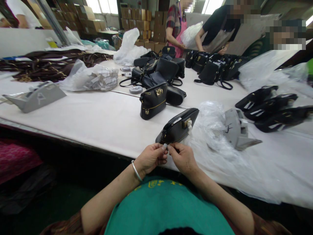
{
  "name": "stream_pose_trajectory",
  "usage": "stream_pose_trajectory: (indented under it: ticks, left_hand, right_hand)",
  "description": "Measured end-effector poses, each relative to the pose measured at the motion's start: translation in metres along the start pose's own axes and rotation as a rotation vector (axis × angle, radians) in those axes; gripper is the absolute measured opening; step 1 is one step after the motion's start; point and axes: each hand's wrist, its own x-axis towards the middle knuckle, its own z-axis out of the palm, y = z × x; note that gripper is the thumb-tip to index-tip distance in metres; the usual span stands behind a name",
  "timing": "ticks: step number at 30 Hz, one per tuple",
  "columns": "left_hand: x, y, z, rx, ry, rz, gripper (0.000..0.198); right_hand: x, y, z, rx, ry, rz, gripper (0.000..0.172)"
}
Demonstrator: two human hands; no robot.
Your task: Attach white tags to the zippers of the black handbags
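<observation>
A small black handbag (179, 127) with a gold clasp lies tilted at the near edge of the white table (97, 120). My left hand (151, 158), with a silver bangle on the wrist, pinches at the bag's near end. My right hand (182, 158) pinches the same spot from the other side, fingertips almost touching the left ones. Both hands have closed fingers at the zip end of the bag. What lies between the fingertips is too small to make out.
Another black handbag (153, 103) stands upright just beyond, with a pile of more bags (161, 70) behind. Clear plastic bags (215, 137) and a grey stand (236, 129) lie right; another grey stand (36, 96) left. Two people (195, 26) work across the table.
</observation>
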Motion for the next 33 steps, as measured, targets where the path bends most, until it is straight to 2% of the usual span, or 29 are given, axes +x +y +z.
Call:
stream_pose_trajectory:
  ticks: [9,13,17,21,27,33]
  left_hand:
    - [0.002,-0.008,0.006,0.124,0.171,0.168,0.045]
    - [0.003,-0.01,0.006,0.173,0.195,0.215,0.045]
    - [0.001,-0.008,0.007,0.147,0.181,0.201,0.045]
    - [-0.003,-0.005,0.009,0.058,0.147,0.116,0.046]
    - [-0.004,-0.004,0.01,0.047,0.177,0.057,0.042]
    - [-0.003,-0.005,0.011,0.024,0.14,0.083,0.041]
  right_hand:
    - [0.003,-0.004,0.005,0.07,0.064,0.194,0.029]
    - [0.003,-0.006,0.01,0.127,0.11,0.227,0.03]
    - [0.002,-0.004,0.012,0.139,0.122,0.205,0.029]
    - [0.001,-0.003,0.012,0.149,0.118,0.18,0.028]
    - [0.0,-0.001,0.014,0.112,0.128,0.155,0.026]
    - [0.001,0.002,0.01,0.08,0.094,0.123,0.026]
